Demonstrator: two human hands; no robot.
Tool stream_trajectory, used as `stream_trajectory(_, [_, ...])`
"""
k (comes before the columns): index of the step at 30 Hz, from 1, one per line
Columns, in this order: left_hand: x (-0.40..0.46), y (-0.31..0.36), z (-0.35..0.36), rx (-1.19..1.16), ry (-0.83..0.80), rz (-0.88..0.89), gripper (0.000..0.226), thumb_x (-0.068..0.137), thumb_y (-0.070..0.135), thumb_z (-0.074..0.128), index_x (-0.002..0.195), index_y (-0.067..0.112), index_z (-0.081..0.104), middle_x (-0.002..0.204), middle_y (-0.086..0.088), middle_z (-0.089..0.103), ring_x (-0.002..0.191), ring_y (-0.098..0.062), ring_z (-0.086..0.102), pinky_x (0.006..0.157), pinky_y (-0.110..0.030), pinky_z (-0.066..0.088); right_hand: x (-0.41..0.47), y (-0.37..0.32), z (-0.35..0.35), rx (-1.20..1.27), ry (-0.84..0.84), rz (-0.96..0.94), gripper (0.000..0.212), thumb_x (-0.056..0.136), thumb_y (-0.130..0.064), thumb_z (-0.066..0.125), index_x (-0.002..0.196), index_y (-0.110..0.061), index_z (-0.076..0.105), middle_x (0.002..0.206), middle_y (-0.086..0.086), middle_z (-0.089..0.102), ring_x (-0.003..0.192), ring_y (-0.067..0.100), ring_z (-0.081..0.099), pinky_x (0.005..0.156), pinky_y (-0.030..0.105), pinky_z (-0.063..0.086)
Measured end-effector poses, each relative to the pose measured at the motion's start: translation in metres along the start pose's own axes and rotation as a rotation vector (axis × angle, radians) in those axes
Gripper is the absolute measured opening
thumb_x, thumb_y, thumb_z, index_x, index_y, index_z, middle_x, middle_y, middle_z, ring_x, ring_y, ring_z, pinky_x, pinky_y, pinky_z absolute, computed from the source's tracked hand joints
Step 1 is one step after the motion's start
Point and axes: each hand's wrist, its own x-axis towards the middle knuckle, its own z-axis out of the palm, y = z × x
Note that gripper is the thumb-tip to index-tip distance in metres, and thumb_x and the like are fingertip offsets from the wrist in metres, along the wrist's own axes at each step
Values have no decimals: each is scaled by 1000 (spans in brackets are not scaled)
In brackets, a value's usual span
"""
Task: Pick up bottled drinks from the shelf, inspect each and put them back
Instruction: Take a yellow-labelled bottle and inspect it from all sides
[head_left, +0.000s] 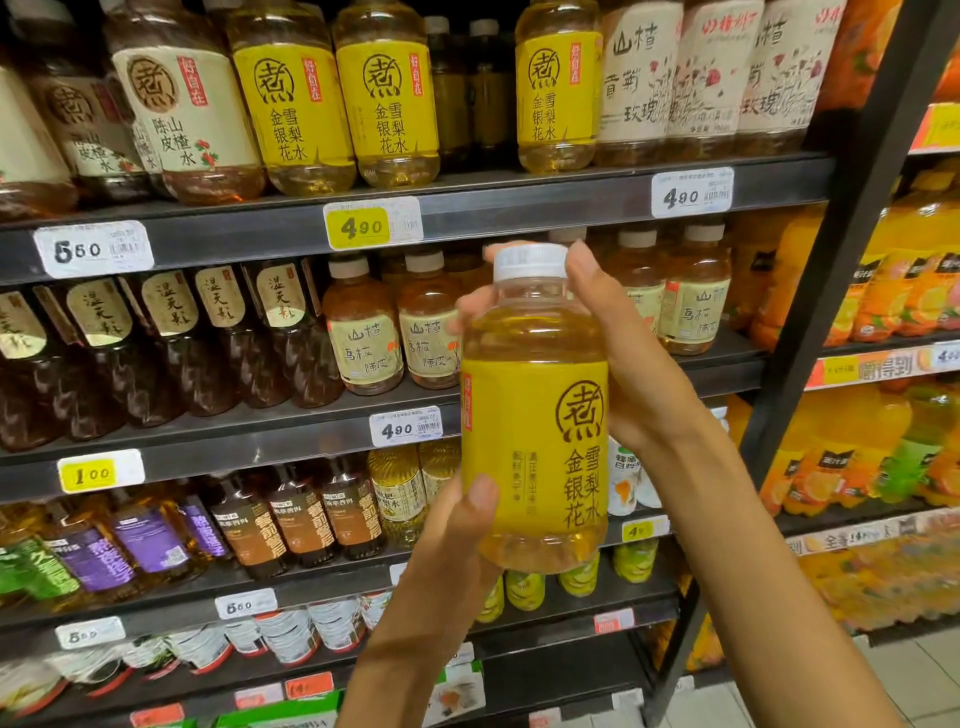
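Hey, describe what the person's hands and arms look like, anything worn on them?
Both are bare: the left hand and right hand show no gloves, rings or watch, and both forearms are uncovered, with no sleeves in view. Fingernails are short and unpainted.

held bottle (535, 415): white cap, pale amber liquid, yellow label with dark brown characters and circular emblem; above it, dark grey shelf (467, 208) carries a yellow price tag (358, 227) and white price tags (93, 249); orange bottles (883, 291) to its right.
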Motion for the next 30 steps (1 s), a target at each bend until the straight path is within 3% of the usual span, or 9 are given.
stream_trajectory(4, [-1, 3, 0, 43, -16, -28, 88, 58, 66, 75, 127, 19, 49, 117, 0, 70, 107, -15, 67, 80, -22, 55, -1, 2, 1, 69, 24, -10, 34, 90, -26, 47, 116, -6, 57, 93, 9, 72, 90, 30, 65, 76, 37, 53])
stream_trajectory(7, [4, 10, -2, 124, 28, 66, 75, 72, 56, 68, 134, 21, 45, 121, 2, 68, 110, -13, 65, 81, -18, 53, -5, -1, 4, -15, 137, -59, 26, 88, -25, 55, 108, -9, 61, 90, 8, 73, 81, 20, 68, 67, 29, 55])
stream_trajectory(9, [8, 12, 0, 206, 20, 117, 82, 65, 58, 74, 133, 23, 44, 121, 4, 67, 111, -13, 65, 83, -19, 53, -6, -1, 8, -97, 218, -73, 22, 90, -24, 61, 108, -10, 62, 91, 11, 73, 79, 17, 69, 66, 26, 56])
stream_trajectory(12, [10, 7, 1, 232, 28, 124, 73, 60, 43, 72, 126, 22, 49, 113, 4, 70, 104, -14, 68, 79, -20, 54, -5, 0, 12, -156, 271, -24, 25, 93, -31, 58, 108, -11, 64, 91, 9, 74, 78, 15, 69, 66, 24, 56])
stream_trajectory(14, [9, 5, 0, 178, 33, 111, 68, 59, 41, 68, 122, 21, 52, 109, 3, 72, 101, -15, 69, 77, -22, 55, -3, -2, 8, -112, 203, 32, 33, 94, -41, 53, 106, -13, 65, 91, 6, 74, 82, 15, 70, 68, 24, 56])
stream_trajectory(17, [5, 4, -1, 47, 16, 72, 62, 60, 40, 71, 117, 19, 55, 105, 2, 74, 97, -16, 71, 74, -25, 56, 0, -1, 1, -49, 111, 90, 45, 92, -49, 48, 110, -11, 64, 103, 12, 72, 96, 23, 69, 85, 35, 55])
stream_trajectory(20, [2, 6, 1, -36, -42, 31, 80, 52, 54, 84, 118, 19, 57, 110, -4, 73, 100, -22, 70, 75, -29, 57, 1, 5, 1, 25, 59, 100, 51, 90, -41, 49, 123, -3, 58, 107, 15, 69, 106, 32, 62, 96, 46, 48])
stream_trajectory(26, [4, 13, -6, 101, 30, 110, 91, 50, 66, 80, 124, 22, 52, 116, 1, 70, 109, -19, 66, 82, -29, 56, -4, 6, 7, 18, 130, -40, 32, 91, -28, 52, 111, -4, 61, 94, 9, 74, 84, 19, 69, 71, 28, 56])
stream_trajectory(30, [7, 14, -7, 210, 54, 178, 69, 59, 45, 71, 122, 26, 50, 111, 9, 70, 103, -10, 67, 78, -18, 53, -7, 4, 17, -82, 238, -71, 36, 85, -31, 62, 111, -6, 63, 97, 14, 74, 84, 16, 70, 69, 24, 56])
